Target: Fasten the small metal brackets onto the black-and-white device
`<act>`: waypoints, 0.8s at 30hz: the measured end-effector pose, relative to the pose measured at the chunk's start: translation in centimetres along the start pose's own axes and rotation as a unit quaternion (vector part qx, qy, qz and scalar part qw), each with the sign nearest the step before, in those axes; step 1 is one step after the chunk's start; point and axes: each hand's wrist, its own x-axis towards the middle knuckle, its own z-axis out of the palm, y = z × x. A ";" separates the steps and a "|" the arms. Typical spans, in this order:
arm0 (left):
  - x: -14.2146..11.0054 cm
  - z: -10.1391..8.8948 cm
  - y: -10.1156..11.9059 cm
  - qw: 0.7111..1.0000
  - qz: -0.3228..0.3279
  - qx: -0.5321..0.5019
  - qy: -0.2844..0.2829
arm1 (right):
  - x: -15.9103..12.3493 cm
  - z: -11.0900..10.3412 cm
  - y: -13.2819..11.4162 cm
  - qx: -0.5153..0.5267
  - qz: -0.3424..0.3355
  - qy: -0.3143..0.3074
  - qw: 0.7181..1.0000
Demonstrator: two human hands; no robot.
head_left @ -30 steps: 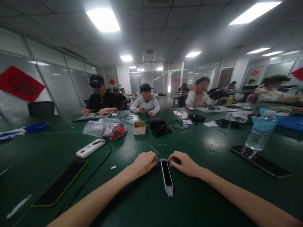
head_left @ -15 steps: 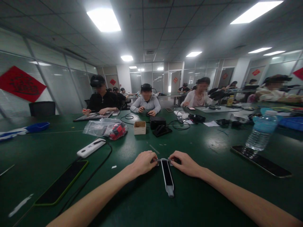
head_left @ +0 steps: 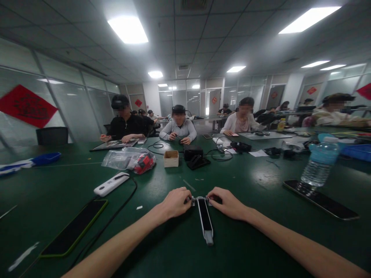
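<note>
A narrow black strip with a pale frame (head_left: 205,220) lies lengthwise on the green table (head_left: 179,255) straight in front of me. My left hand (head_left: 174,202) is curled at the left side of its far end, fingertips pinched on a small metal piece there. Opposite it, my right hand (head_left: 227,202) is closed in the same way on the right side of that end. What exactly the fingertips pinch is too small to name.
A green-cased phone (head_left: 75,227) with a black cable and a white power bank (head_left: 111,183) lie at the left. At the right stand a water bottle (head_left: 320,163) and a dark phone (head_left: 320,199). A plastic bag (head_left: 129,159), a small box (head_left: 171,158) and several seated people are farther back.
Both hands stay pinched at the strip's far end. The view has shifted slightly, so everything sits a little lower in the picture.
</note>
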 end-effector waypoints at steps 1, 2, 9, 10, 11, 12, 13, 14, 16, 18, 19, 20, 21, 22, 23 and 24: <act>0.0 -0.1 0.1 1.000 0.002 0.000 -0.002 | 0.0 0.0 0.0 -0.001 0.000 0.000 1.000; 0.0 -0.2 0.1 1.000 0.004 0.000 0.001 | 0.0 0.0 0.1 -0.001 0.000 0.000 1.000; -0.1 -0.6 0.6 1.000 0.003 -0.003 0.013 | 0.0 -0.1 0.0 -0.004 0.004 -0.007 1.000; -0.1 -0.7 0.6 1.000 0.001 -0.001 0.007 | 0.0 -0.1 0.0 -0.003 0.004 -0.007 1.000; -0.1 -0.7 0.7 1.000 -0.001 0.001 0.000 | 0.0 -0.1 0.0 -0.003 0.005 -0.006 1.000; -0.1 -0.7 0.7 1.000 -0.003 0.002 -0.006 | 0.0 -0.1 -0.1 -0.002 0.006 -0.007 1.000; -0.1 -0.7 0.7 1.000 -0.005 0.005 -0.009 | 0.0 -0.1 -0.1 -0.001 0.006 -0.007 1.000; -0.1 -0.7 0.7 1.000 -0.006 0.008 -0.009 | 0.0 -0.1 -0.1 0.000 0.006 -0.007 1.000; -0.1 -0.7 0.6 1.000 -0.005 0.011 -0.005 | 0.0 -0.2 -0.3 0.003 0.007 -0.007 1.000; 0.0 -0.7 0.5 1.000 -0.002 0.006 0.000 | 0.0 -0.3 -0.4 0.006 0.006 -0.008 1.000; 0.0 -0.7 0.5 1.000 -0.002 0.005 0.000 | 0.0 -0.3 -0.4 0.004 0.006 -0.007 1.000; -0.1 -0.6 0.4 1.000 -0.005 0.006 -0.001 | 0.0 -0.3 -0.5 0.002 0.004 -0.006 1.000; -0.1 -0.5 0.4 1.000 -0.008 0.010 -0.003 | 0.0 -0.3 -0.5 -0.002 0.001 -0.005 1.000; -0.2 -0.5 0.4 1.000 -0.010 0.015 -0.007 | 0.0 -0.3 -0.5 -0.006 -0.002 -0.002 1.000; -0.2 -0.4 0.5 1.000 -0.010 0.019 -0.011 | 0.0 -0.3 -0.5 -0.009 -0.005 0.000 1.000; -0.3 -0.4 0.5 1.000 -0.008 0.022 -0.013 | 0.0 -0.3 -0.5 -0.010 -0.008 0.003 1.000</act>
